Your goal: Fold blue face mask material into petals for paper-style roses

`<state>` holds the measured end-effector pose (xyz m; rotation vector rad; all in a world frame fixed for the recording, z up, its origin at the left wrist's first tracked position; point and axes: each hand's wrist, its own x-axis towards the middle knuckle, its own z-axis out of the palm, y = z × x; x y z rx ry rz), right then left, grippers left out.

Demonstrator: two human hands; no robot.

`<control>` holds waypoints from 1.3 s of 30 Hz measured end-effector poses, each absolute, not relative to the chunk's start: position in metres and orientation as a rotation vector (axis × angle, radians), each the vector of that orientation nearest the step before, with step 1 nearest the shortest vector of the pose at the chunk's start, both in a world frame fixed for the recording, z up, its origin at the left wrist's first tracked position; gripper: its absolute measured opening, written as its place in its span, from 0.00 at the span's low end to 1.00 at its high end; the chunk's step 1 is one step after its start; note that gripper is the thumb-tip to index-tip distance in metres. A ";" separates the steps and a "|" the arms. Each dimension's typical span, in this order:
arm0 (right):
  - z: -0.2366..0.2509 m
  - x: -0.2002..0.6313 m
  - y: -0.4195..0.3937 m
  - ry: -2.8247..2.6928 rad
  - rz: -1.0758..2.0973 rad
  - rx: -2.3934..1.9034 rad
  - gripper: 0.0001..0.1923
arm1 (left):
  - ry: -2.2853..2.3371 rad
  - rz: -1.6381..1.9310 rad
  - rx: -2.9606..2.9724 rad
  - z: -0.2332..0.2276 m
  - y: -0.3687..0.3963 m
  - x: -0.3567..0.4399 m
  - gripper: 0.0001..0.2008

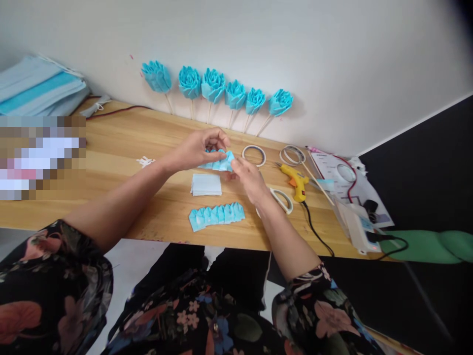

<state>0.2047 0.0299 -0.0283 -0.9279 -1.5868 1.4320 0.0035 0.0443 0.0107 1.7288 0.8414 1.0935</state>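
Both hands meet over the middle of the wooden table (pixel 121 143). My left hand (pixel 197 148) pinches the left part of a folded blue petal strip (pixel 221 161). My right hand (pixel 249 180) holds the strip's right end from below. Just under the hands lies a small stack of pale blue cut squares (pixel 206 184). Nearer the table's front edge rests a second folded blue petal strip (pixel 217 215), untouched.
Several finished blue flowers on sticks (pixel 214 86) lean against the wall. Tape rolls (pixel 254 155), a yellow glue gun (pixel 295 180), white-handled scissors (pixel 283 199) and a power strip (pixel 360 229) sit to the right. Blue face masks (pixel 37 86) are stacked at far left.
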 end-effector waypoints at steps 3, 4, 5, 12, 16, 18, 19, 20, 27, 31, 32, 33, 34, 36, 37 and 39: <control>-0.027 0.199 0.027 -1.590 1.481 -0.969 0.23 | 0.852 1.105 1.756 0.007 0.045 0.006 0.09; -0.028 0.198 0.026 -1.581 1.471 -0.993 0.23 | 0.845 1.104 1.768 0.006 0.045 0.007 0.09; -0.028 0.197 0.025 -1.573 1.451 -1.017 0.22 | 0.835 1.103 1.778 0.004 0.044 0.008 0.09; -0.035 0.195 0.026 -1.704 1.223 -1.074 0.15 | 0.780 1.108 1.763 0.001 0.045 0.011 0.09; -0.033 0.197 0.027 -1.770 1.176 -1.087 0.18 | 0.756 1.091 1.681 0.001 0.047 0.009 0.11; -0.030 0.200 0.027 -1.797 1.232 -1.085 0.22 | 0.762 1.085 1.661 0.002 0.049 0.006 0.11; -0.028 0.201 0.027 -1.813 1.286 -1.064 0.24 | 0.771 1.084 1.659 0.002 0.049 0.005 0.11; -0.027 0.203 0.028 -1.824 1.345 -1.030 0.26 | 0.780 1.086 1.661 0.003 0.050 0.003 0.11; -0.021 0.210 0.032 -1.672 1.239 -1.052 0.23 | 0.801 1.034 1.702 0.000 0.050 0.003 0.11; -0.021 0.209 0.032 -1.558 1.192 -1.095 0.19 | 0.955 1.268 1.634 0.010 0.041 0.007 0.11; -0.021 0.209 0.033 -1.509 1.199 -1.098 0.19 | 1.000 1.349 1.610 0.014 0.038 0.007 0.12; -0.021 0.208 0.033 -1.457 1.214 -1.098 0.20 | 1.026 1.399 1.590 0.017 0.034 0.008 0.14; -0.020 0.208 0.033 -1.401 1.239 -1.098 0.21 | 1.023 1.401 1.577 0.020 0.031 0.009 0.18; -0.019 0.208 0.035 -1.298 1.299 -1.099 0.23 | 0.953 1.216 1.565 0.023 0.023 0.013 0.23; -0.019 0.208 0.035 -1.256 1.325 -1.100 0.23 | 0.902 1.062 1.545 0.023 0.020 0.017 0.25; -0.018 0.208 0.036 -1.197 1.354 -1.099 0.23 | 0.812 0.743 1.443 0.018 0.014 0.025 0.27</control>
